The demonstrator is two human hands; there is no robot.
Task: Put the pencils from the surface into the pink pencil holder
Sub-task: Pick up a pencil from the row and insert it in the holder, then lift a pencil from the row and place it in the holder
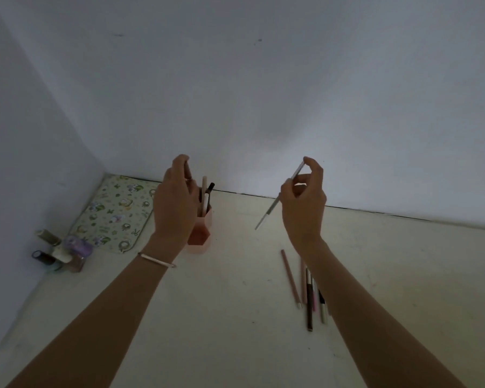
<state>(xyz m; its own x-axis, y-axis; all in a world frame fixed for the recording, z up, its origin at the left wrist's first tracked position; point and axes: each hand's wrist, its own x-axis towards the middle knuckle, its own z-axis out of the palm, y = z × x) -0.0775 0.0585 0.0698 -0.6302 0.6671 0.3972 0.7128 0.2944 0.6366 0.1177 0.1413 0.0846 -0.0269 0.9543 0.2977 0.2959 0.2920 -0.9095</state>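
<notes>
The pink pencil holder [200,238] stands on the pale surface near the back wall, with a few pencils [205,197] upright in it. My left hand [175,203] hovers over and in front of the holder, fingers curled round a dark pencil whose top shows by my fingertips. My right hand [304,203] is raised to the right of the holder and pinches a thin grey pencil [269,212] that slants down to the left. Several pencils [310,292] lie loose on the surface below my right wrist.
A patterned mat [115,214] lies in the back left corner. A cluster of small bottles [60,252] stands beside it against the left wall. White walls close the back and left sides.
</notes>
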